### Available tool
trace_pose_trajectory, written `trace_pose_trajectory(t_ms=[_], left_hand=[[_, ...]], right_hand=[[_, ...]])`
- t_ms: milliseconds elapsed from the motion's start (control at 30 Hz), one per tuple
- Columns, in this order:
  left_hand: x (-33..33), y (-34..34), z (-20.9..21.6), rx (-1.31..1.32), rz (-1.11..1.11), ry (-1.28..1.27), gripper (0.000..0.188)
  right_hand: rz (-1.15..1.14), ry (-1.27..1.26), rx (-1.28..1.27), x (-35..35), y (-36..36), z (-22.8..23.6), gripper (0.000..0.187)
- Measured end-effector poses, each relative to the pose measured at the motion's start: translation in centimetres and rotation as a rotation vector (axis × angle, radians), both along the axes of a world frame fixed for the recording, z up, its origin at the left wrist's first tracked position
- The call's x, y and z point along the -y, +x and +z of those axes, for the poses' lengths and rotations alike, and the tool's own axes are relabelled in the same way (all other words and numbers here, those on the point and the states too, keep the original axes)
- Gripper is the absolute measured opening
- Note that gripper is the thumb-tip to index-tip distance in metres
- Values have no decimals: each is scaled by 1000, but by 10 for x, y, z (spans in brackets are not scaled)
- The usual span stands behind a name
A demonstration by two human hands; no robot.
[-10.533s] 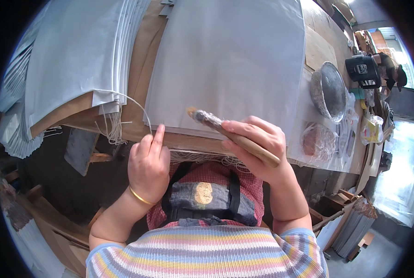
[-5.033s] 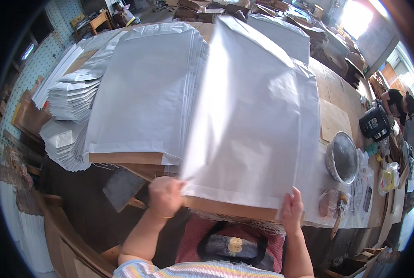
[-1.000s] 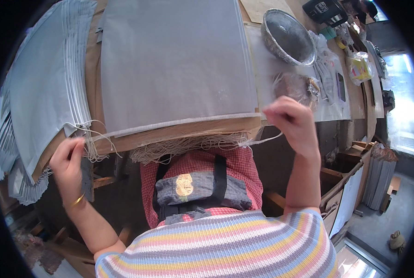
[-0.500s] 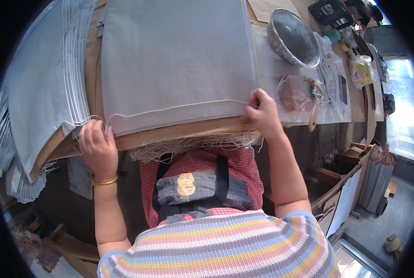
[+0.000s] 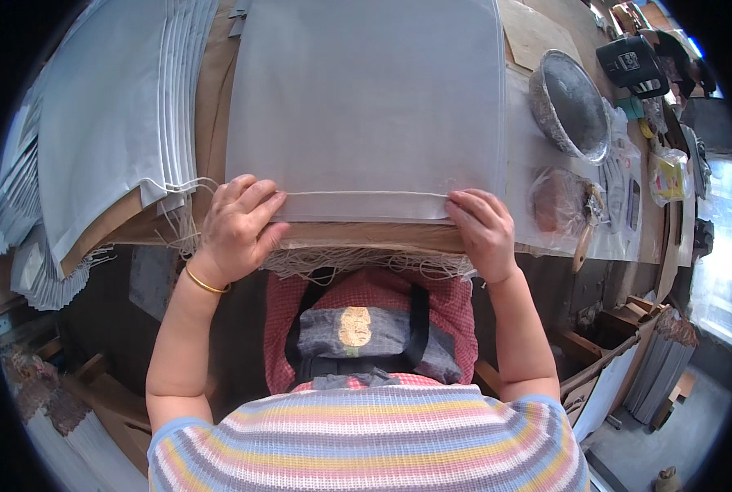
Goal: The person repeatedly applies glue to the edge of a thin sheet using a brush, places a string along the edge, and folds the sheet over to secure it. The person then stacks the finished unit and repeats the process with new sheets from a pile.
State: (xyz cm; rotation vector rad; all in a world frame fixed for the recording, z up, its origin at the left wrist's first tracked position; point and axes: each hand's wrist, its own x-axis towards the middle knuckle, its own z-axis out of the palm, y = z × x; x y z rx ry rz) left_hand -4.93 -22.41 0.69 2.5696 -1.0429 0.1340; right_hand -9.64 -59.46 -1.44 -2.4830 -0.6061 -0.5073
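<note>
A thin white cord (image 5: pixel 366 193) lies nearly straight across the near end of a stack of pale grey, slightly see-through sheets (image 5: pixel 366 98). At the cord's left end, my left hand (image 5: pixel 239 225) has its fingers curled over it, the thumb lower and a little apart. My right hand (image 5: pixel 485 234) pinches the cord's other end near the sheets' right corner, its fingertips partly hidden. To the left, another pile of similar sheets (image 5: pixel 108 115) is fanned in steps, with white cords looping from its near corner toward my left hand.
Loose cords (image 5: pixel 370 261) hang in a bundle below the table's wooden front edge (image 5: pixel 358 234). On the right stand a crusted metal basin (image 5: pixel 575 107), a brush with a wooden handle (image 5: pixel 585 238), a plastic-wrapped brown lump (image 5: pixel 557 203) and a black container (image 5: pixel 632 66).
My left hand has moved right and up onto the sheet's edge. The cord, slack and curved before, is now straighter between my hands. The view has shifted, so the table appears farther right.
</note>
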Motion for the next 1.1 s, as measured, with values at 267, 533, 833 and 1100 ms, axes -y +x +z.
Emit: trace_pose_trajectory(t_ms=[267, 533, 833, 1100], left_hand=[[-5, 11, -8, 206, -29, -71, 29], [0, 31, -17, -343, 391, -244, 5], [42, 7, -7, 63, 498, 159, 35], [19, -7, -24, -320, 307, 498, 121]], right_hand=[[-229, 435, -434, -2, 15, 5, 6], [-434, 137, -384, -16, 30, 0, 14], [-520, -233, 100, -49, 28, -8, 39], [-402, -386, -473, -60, -2, -8, 97]])
